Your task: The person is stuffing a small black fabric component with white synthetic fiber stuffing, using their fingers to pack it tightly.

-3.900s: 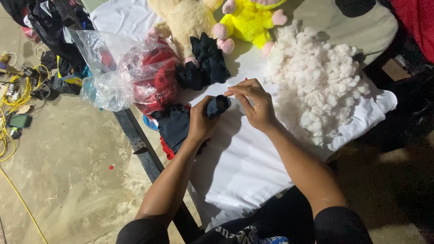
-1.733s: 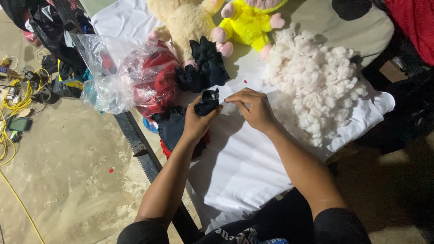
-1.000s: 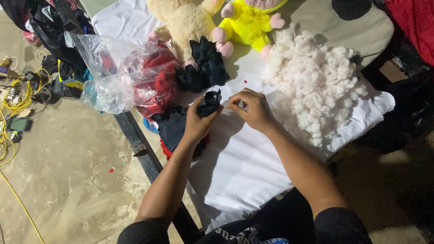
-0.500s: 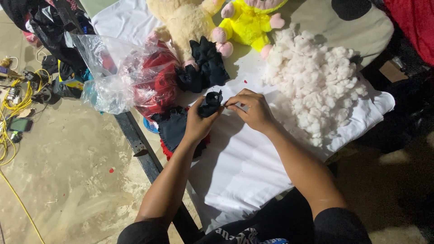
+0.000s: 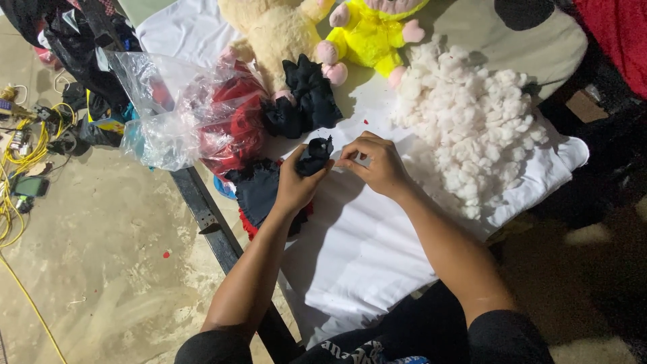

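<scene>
My left hand (image 5: 294, 184) grips a small black fabric piece (image 5: 315, 154), holding it up over a white sheet (image 5: 364, 249). My right hand (image 5: 375, 163) is right beside it, fingers pinched at the fabric's edge; a thin white bit, perhaps stuffing or thread, shows between the fingers. A big heap of white stuffing (image 5: 472, 128) lies just to the right of my right hand. A dark blue and red cloth (image 5: 259, 195) lies under my left wrist.
A clear plastic bag with red fabric (image 5: 202, 114) sits at the left. A pile of black fabric pieces (image 5: 303, 101) lies beyond my hands, with a beige plush toy (image 5: 269, 30) and a yellow plush toy (image 5: 374, 34). Yellow cables (image 5: 27, 145) lie on the floor.
My hands have shifted slightly up the sheet with the black piece. My right hand's fingers have kept working at its edge; nothing else has moved.
</scene>
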